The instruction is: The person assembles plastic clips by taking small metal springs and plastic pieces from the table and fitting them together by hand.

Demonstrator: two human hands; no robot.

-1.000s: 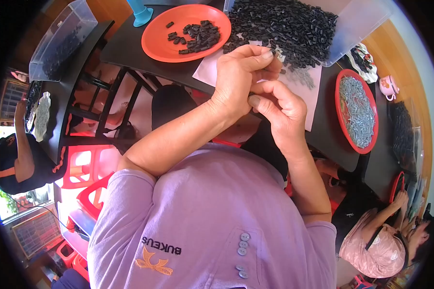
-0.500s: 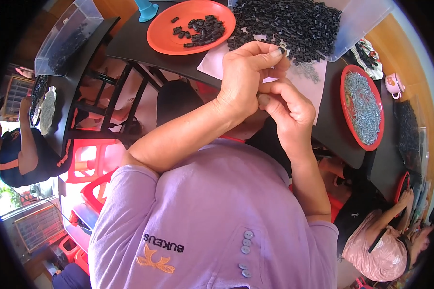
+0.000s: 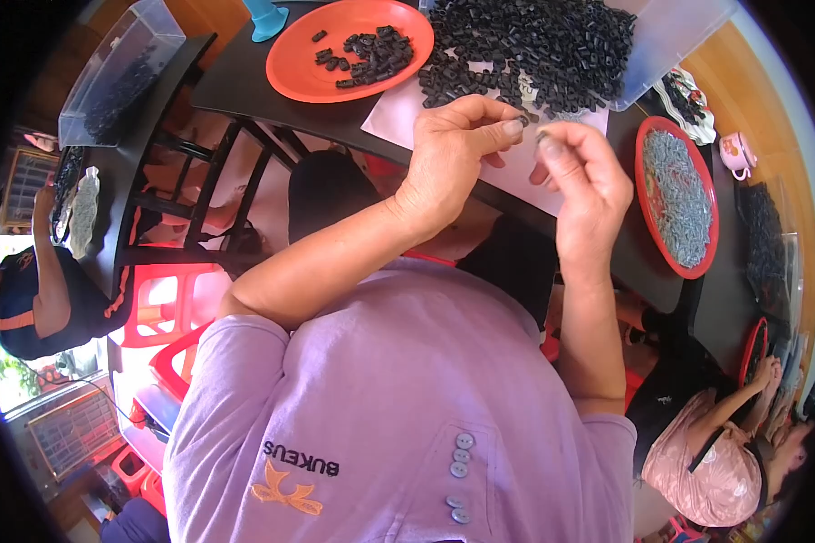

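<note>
My left hand (image 3: 457, 154) pinches a small black plastic part (image 3: 522, 119) between thumb and fingertip, above the near edge of a loose heap of black plastic parts (image 3: 543, 50). Close by on its right, my right hand (image 3: 589, 176) is closed in a pinch too. Something tiny may sit at its fingertips, too small to name. The two hands are slightly apart. An orange-red plate (image 3: 290, 54) holding a smaller pile of black parts (image 3: 380, 56) lies to the left. To the right, a red oval tray (image 3: 643, 185) is full of silvery screws (image 3: 679, 199).
White paper (image 3: 394, 109) lies under the heap on the dark table (image 3: 326, 120). A clear plastic bin (image 3: 675, 45) stands behind. Farther right is a pink mug (image 3: 736, 154). Other people work at the left (image 3: 41, 294) and right (image 3: 706, 452). A red stool (image 3: 145, 308) stands left.
My right hand has moved right and up, away from my left hand, its wrist straightening. My left hand has dropped slightly and still pinches the small part.
</note>
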